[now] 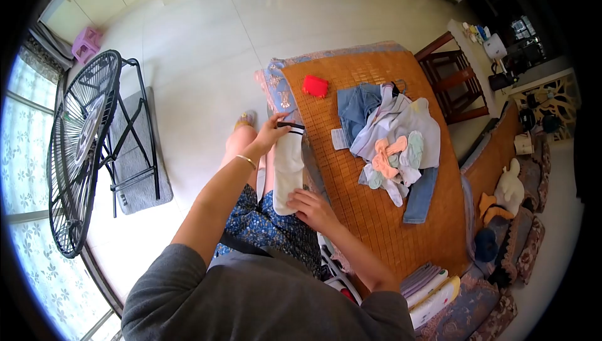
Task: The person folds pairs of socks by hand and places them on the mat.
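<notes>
A white sock (288,167) with black bands at its cuff lies lengthwise over my lap. My left hand (271,133), below a gold bangle, is closed on the cuff end, with fingertips at the black band. At the toe end, my right hand (311,208) rests against the sock with its fingers stretched over the fabric; its thumb is hidden. On the woven mat to the right sits a heap of laundry: jeans (421,198), a pale grey shirt (419,120), a peach cloth piece (385,158) and small pale green pieces (414,146).
A red case (315,86) lies near the corner of the brown mat (370,241). Folded cloths (429,288) are stacked near my right elbow. A black wire chair (84,146) stands left on a grey rug (135,184). A wooden chair (453,78) is beyond the mat.
</notes>
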Action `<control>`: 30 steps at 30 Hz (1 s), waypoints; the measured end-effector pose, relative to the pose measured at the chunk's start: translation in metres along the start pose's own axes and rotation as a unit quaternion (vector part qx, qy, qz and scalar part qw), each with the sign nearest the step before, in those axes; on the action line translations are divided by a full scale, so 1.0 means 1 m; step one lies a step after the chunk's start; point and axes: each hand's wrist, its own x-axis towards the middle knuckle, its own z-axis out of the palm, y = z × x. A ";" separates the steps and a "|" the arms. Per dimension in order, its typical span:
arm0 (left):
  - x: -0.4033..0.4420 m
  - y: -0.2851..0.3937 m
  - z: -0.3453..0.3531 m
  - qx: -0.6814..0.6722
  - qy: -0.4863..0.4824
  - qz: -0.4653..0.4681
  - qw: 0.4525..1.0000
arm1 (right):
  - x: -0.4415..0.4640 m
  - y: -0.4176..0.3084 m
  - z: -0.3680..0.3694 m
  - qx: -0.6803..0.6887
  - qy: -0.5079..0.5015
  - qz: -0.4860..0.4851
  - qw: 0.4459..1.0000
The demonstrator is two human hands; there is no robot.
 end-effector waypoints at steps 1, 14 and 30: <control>0.001 -0.002 0.000 -0.002 0.001 -0.005 1.000 | 0.000 0.004 0.004 0.012 0.005 -0.001 1.000; -0.191 0.042 0.023 0.571 -0.227 0.256 0.746 | 0.002 0.004 0.003 0.067 0.031 0.045 0.996; -0.144 -0.044 0.011 0.359 0.075 0.006 0.930 | 0.039 0.024 0.046 0.141 0.198 0.360 0.901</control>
